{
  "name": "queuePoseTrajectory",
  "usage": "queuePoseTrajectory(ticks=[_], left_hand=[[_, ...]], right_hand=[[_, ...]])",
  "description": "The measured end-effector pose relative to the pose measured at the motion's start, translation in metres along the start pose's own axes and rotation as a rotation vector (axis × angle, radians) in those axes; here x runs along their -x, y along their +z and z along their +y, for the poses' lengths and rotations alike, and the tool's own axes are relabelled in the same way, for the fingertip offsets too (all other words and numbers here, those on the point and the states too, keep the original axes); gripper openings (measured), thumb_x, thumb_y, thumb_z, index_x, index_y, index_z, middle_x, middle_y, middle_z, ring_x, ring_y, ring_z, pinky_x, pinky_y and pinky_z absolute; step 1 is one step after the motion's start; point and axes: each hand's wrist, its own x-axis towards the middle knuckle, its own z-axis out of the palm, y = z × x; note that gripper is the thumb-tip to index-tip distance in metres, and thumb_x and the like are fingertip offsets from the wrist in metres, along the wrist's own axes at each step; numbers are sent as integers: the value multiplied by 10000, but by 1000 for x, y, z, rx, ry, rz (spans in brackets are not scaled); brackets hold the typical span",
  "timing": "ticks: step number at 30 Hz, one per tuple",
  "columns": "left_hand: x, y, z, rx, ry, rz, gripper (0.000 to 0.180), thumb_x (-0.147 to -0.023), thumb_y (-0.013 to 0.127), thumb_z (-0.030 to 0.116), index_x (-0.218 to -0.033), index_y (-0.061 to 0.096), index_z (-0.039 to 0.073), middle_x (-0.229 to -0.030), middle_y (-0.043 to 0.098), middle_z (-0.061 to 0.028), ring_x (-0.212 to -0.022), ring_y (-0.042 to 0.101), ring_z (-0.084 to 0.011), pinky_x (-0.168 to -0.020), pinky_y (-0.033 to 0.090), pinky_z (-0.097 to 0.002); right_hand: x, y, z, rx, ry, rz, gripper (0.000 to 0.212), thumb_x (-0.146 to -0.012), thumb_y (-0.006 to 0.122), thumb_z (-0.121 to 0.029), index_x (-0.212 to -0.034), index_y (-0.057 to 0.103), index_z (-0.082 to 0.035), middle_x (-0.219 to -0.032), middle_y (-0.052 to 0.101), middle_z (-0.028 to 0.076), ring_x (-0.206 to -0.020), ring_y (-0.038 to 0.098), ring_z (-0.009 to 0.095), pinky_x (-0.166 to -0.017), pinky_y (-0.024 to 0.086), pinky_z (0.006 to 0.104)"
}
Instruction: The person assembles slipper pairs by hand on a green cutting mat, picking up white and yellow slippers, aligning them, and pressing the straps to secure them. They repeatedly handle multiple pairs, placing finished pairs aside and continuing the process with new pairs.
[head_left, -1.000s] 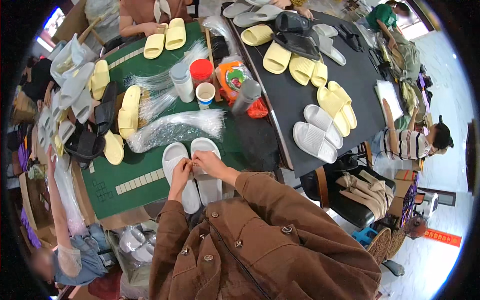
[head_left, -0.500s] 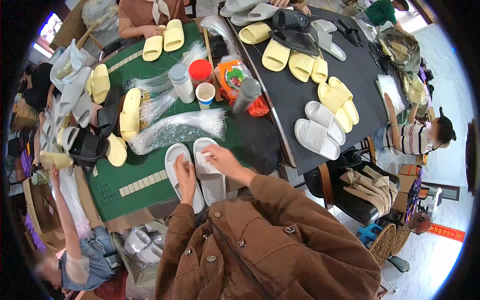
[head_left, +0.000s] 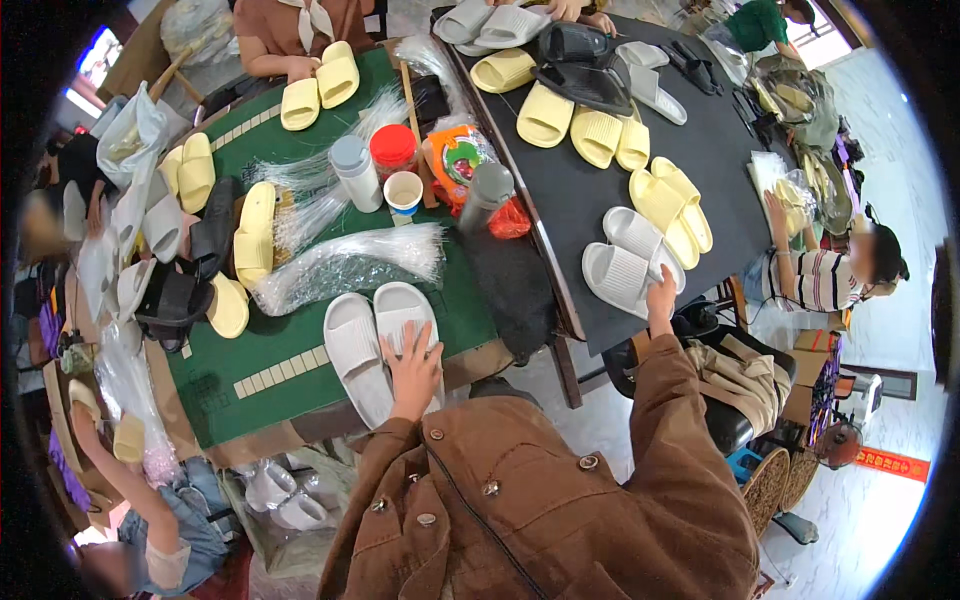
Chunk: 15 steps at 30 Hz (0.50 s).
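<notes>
A pair of light grey slide slippers (head_left: pixel 352 352) lies side by side at the near edge of the green table. Over the strap and footbed of the pair's right slipper, my left hand (head_left: pixel 412 368) rests with its fingers spread. My right hand (head_left: pixel 659 297) reaches across to the black table at the right. Its fingers close on the heel end of a light grey slipper (head_left: pixel 615 272), one of a second pair lying there; the undersides of the fingers are hidden. Just beyond that pair lie yellow slippers (head_left: pixel 670 205).
Clear plastic bags (head_left: pixel 350 262) lie beyond my left hand, near a grey-lidded bottle (head_left: pixel 356 172), a red-lidded jar (head_left: pixel 394 150), a paper cup (head_left: pixel 404 190) and a dark tumbler (head_left: pixel 487 195). Black slippers (head_left: pixel 175 300) pile up left. A chair (head_left: pixel 715 400) stands right. Other people work around the tables.
My right hand has left the near pair and moved right to the grey slippers on the black table. My left hand has shifted from the left slipper onto the right one, fingers now spread.
</notes>
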Motion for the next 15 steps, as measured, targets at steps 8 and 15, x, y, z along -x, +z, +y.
queuePoseTrajectory(ticks=[8,15], left_hand=[[59,-16,-75,-93,-296,199,375,-725,584,42,-1036,655,239,-1420,377,-21,-1370,224,-315,-996,45,-736],[139,-49,-220,-171,-318,102,532,-664,513,-107,-1022,677,251,-1461,316,-15,-1396,151,-316,-1064,65,-656]], right_hand=[[-20,5,11,348,-264,-169,443,-770,562,-143,-1208,560,-77,-1235,525,179,-1148,473,351,-978,354,426],[-11,14,1,162,-327,-236,240,-769,551,-75,-999,573,-9,-960,589,189,-863,579,346,-753,447,428]])
